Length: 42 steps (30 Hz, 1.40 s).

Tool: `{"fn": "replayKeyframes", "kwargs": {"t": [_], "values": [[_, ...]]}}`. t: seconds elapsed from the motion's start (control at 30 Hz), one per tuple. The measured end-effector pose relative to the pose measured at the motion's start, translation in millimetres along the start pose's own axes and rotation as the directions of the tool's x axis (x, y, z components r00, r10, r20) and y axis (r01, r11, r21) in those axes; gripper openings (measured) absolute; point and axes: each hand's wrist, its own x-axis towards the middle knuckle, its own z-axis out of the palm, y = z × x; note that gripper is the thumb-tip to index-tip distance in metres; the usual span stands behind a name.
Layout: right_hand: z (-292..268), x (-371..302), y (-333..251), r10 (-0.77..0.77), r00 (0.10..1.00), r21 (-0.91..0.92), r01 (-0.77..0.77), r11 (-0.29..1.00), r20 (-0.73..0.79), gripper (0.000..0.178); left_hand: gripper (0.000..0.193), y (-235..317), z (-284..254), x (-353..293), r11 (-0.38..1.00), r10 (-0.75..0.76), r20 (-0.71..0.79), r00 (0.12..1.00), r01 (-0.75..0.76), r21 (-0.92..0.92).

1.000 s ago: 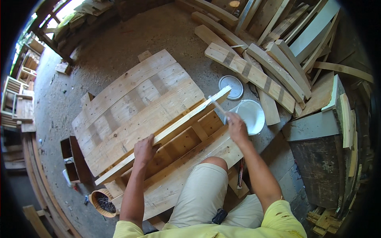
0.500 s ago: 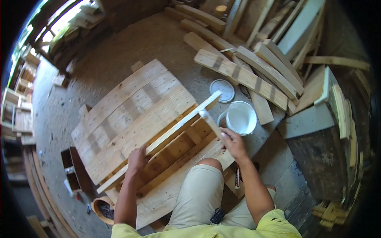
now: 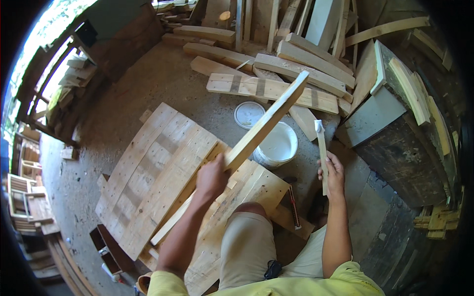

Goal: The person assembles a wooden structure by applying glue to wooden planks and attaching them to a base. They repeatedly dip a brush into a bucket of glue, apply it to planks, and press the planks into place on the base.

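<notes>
My left hand [image 3: 212, 178] is closed around a long wooden batten [image 3: 269, 121], tilted with its far end raised to the upper right. A white smear runs along part of its edge. In my right hand [image 3: 335, 175] is a thin wooden stick [image 3: 322, 148], held upright, with a thick white paste on its tip. Between the two hands, beyond my knee, stands a white bucket [image 3: 264, 160] with white paste inside. Below the batten lies a large panel of joined boards [image 3: 158, 172].
A round white lid [image 3: 249, 115] lies by the bucket. Planks [image 3: 296, 93] are heaped at the back. A red-and-black tool [image 3: 293, 204] lies beside my knee. At the left sit a dark open box [image 3: 111, 251] and a white bottle [image 3: 109, 271]. A cabinet-like block [image 3: 395, 153] stands right.
My left hand has lifted the batten off the boards and swung its far end up and right. My right hand has moved right with the stick, away from the batten. The view has shifted.
</notes>
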Motion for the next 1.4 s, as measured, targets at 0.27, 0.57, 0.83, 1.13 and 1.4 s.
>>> {"fn": "replayKeyframes", "kwargs": {"t": [0.27,0.57,0.83,1.13,1.4], "values": [[25,75,20,-0.184,0.983,-0.137,0.18,0.974,-0.012,0.029,0.034,94,77,77,0.998,0.008,0.063,0.998,-0.012,0.064],[26,113,63,-0.544,0.831,-0.525,0.515,0.678,0.113,0.029,0.036,100,91,80,0.997,0.012,0.065,0.998,-0.017,0.078],[-4,86,41,-0.493,0.809,-0.585,0.578,0.568,0.321,0.028,0.055,67,56,47,0.998,0.056,0.066,0.996,-0.056,0.003],[0,112,-1,-0.427,0.817,-0.701,0.562,0.44,0.387,0.03,0.057,-62,-21,-64,0.836,-0.005,0.268,0.963,0.152,-0.527],[62,-4,5,-0.309,0.842,-0.645,0.538,0.542,0.442,0.028,0.054,-185,6,-176,0.892,-0.277,0.301,0.912,0.361,-0.273]]}}
